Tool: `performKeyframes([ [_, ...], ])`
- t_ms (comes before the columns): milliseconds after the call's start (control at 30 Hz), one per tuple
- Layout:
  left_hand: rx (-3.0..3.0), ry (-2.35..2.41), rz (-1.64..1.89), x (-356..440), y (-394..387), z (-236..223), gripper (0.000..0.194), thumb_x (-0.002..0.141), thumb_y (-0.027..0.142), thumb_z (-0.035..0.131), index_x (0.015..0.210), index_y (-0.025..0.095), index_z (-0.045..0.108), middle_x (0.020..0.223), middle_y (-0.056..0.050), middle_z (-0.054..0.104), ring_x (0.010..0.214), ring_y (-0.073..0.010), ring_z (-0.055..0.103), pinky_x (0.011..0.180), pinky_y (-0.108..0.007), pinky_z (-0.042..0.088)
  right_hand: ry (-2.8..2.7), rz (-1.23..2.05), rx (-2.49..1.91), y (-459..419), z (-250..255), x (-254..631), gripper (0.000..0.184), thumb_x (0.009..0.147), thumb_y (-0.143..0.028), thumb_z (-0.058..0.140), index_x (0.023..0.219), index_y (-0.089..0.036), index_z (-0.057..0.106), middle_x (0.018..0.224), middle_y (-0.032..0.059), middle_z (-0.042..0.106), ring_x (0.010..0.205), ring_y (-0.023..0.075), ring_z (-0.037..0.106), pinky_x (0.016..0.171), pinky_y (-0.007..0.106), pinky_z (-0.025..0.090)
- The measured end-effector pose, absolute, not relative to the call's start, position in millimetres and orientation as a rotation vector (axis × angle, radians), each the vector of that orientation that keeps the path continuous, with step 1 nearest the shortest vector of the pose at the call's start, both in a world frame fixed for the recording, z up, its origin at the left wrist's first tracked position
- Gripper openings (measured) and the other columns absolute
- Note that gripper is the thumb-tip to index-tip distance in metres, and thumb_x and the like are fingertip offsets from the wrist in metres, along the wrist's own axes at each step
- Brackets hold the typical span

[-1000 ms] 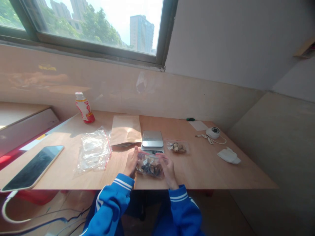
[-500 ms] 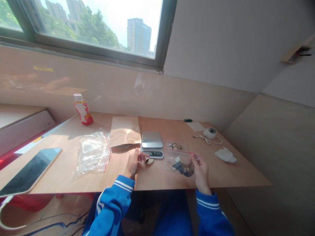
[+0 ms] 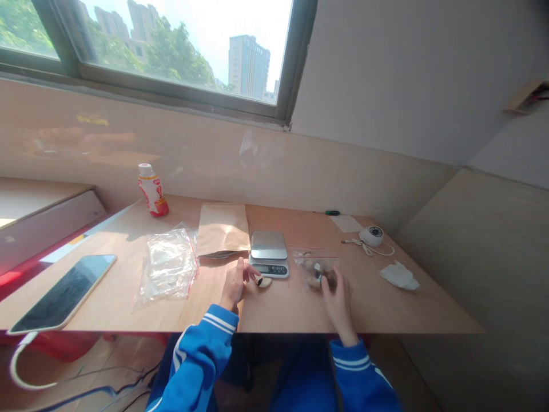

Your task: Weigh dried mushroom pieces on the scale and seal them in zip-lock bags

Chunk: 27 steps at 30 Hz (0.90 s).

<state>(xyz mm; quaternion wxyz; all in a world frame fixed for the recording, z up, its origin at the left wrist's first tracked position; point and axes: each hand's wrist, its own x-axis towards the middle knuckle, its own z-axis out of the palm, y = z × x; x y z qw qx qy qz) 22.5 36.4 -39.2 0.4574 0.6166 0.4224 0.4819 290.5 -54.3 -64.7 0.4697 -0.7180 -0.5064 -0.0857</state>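
My right hand (image 3: 335, 297) rests on a clear zip bag (image 3: 316, 269) of brown and dark pieces, which lies on the wooden table (image 3: 386, 312) right of a small digital scale (image 3: 269, 252). Its fingers press down on the bag's near edge. My left hand (image 3: 237, 281) sits on the table just left of the scale's front. Its thumb and fingers close around a small pale piece (image 3: 265, 282) lying by the display. Both arms wear blue sleeves with white stripes.
A brown paper bag (image 3: 223, 229) lies behind the scale's left side. A pile of clear zip bags (image 3: 168, 263), a phone (image 3: 64, 293) and a red-and-white bottle (image 3: 152, 190) lie to the left. A white round device with cable (image 3: 372, 236) and crumpled tissue (image 3: 398, 275) lie right.
The right hand carried the filled bag from in front of me to the right of the scale and laid it on the table. The left hand let go and took a pale piece.
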Motion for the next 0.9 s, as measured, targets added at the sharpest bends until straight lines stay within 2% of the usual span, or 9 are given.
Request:
performKeyframes([
  [133, 1.545, 1.069, 1.202, 21, 38, -41, 0.071, 0.094, 0.047, 0.015, 0.061, 0.018, 0.07, 0.055, -0.004, 0.061, 0.055, -0.014, 0.05, 0.059, -0.027, 0.04, -1.391, -0.262, -1.776, -44, -75, 275, 0.051, 0.088, -0.04, 0.043, 0.134, -0.019, 0.042, 0.136, 0.0167, 0.044, 0.128, 0.0321, 0.038, 0.1, 0.055, 0.034],
  [233, 1.549, 1.077, 1.207, 21, 38, -41, 0.071, 0.094, 0.048, 0.014, 0.061, 0.018, 0.069, 0.054, -0.004, 0.059, 0.055, -0.0143, 0.049, 0.059, -0.027, 0.04, -1.424, -0.311, -1.787, -35, -64, 262, 0.048, 0.088, -0.035, 0.044, 0.134, -0.021, 0.043, 0.139, 0.0158, 0.042, 0.126, 0.0325, 0.039, 0.099, 0.055, 0.034],
  [333, 1.537, 1.076, 1.21, 22, 37, -41, 0.071, 0.094, 0.049, 0.014, 0.061, 0.018, 0.069, 0.054, -0.004, 0.059, 0.054, -0.0143, 0.049, 0.058, -0.027, 0.04, -1.726, -0.184, -1.64, -34, -45, 233, 0.042, 0.088, -0.026, 0.044, 0.131, -0.024, 0.048, 0.137, 0.0109, 0.047, 0.122, 0.0279, 0.044, 0.1, 0.049, 0.035],
  [433, 1.546, 1.087, 1.231, 22, 38, -41, 0.071, 0.094, 0.049, 0.013, 0.061, 0.017, 0.068, 0.054, -0.004, 0.059, 0.055, -0.0143, 0.05, 0.059, -0.027, 0.041, -1.976, 0.061, -1.461, -36, -29, 196, 0.046, 0.086, -0.02, 0.047, 0.131, -0.028, 0.048, 0.134, 0.0059, 0.051, 0.116, 0.0236, 0.049, 0.098, 0.041, 0.039],
  [633, 1.496, 1.129, 1.272, 19, 41, -44, 0.071, 0.093, 0.051, 0.013, 0.057, 0.017, 0.064, 0.052, -0.004, 0.059, 0.052, -0.0138, 0.05, 0.056, -0.027, 0.041, -2.006, 0.258, -1.413, -31, -24, 163, 0.054, 0.082, -0.008, 0.046, 0.131, -0.029, 0.047, 0.11, 0.003, 0.065, 0.096, 0.0224, 0.056, 0.085, 0.037, 0.045],
  [767, 1.486, 1.143, 1.297, 18, 41, -45, 0.071, 0.092, 0.051, 0.013, 0.058, 0.018, 0.065, 0.052, -0.004, 0.059, 0.052, -0.0138, 0.052, 0.057, -0.027, 0.042, -2.013, 0.265, -1.409, -25, -31, 167, 0.04, 0.08, -0.004, 0.046, 0.111, -0.025, 0.06, 0.099, 0.0037, 0.064, 0.091, 0.0217, 0.056, 0.081, 0.036, 0.047],
  [900, 1.467, 1.188, 1.314, 17, 40, -43, 0.071, 0.092, 0.052, 0.014, 0.058, 0.018, 0.065, 0.051, -0.004, 0.059, 0.052, -0.0138, 0.051, 0.057, -0.027, 0.042, -1.995, 0.348, -1.373, -21, -28, 169, 0.028, 0.08, -0.005, 0.05, 0.096, -0.023, 0.063, 0.093, 0.0029, 0.062, 0.091, 0.0208, 0.057, 0.081, 0.035, 0.047],
])
